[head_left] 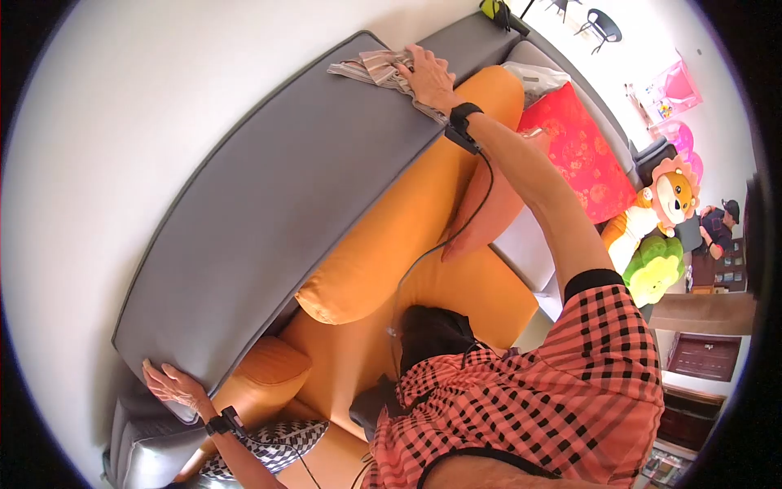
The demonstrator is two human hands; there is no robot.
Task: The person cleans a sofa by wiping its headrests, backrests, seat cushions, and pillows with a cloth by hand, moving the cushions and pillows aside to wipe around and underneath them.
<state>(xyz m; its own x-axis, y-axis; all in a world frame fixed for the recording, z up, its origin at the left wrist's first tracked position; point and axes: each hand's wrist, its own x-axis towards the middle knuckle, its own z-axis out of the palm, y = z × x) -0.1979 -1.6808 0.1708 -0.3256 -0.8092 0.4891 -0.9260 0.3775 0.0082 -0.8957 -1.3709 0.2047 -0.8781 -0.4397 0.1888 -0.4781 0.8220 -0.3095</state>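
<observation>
My right hand [432,77] presses a striped cloth [379,69] against the grey sofa backrest [269,179], near its far top end. The fingers are bent over the cloth, and part of it hangs across the backrest's front edge. At the lower left, my left hand [173,386] rests on the other end of the backrest with fingers apart, holding nothing. Below the backrest lies a long orange cushion [407,212] on the orange seat [342,359].
Pink cushion [497,196], red patterned cushion [578,151], lion plush [652,204] and green plush [654,269] sit at right. A checkered cushion [277,444] is below my left hand. A cable [440,244] trails from my right wrist. Another person [717,228] is far right.
</observation>
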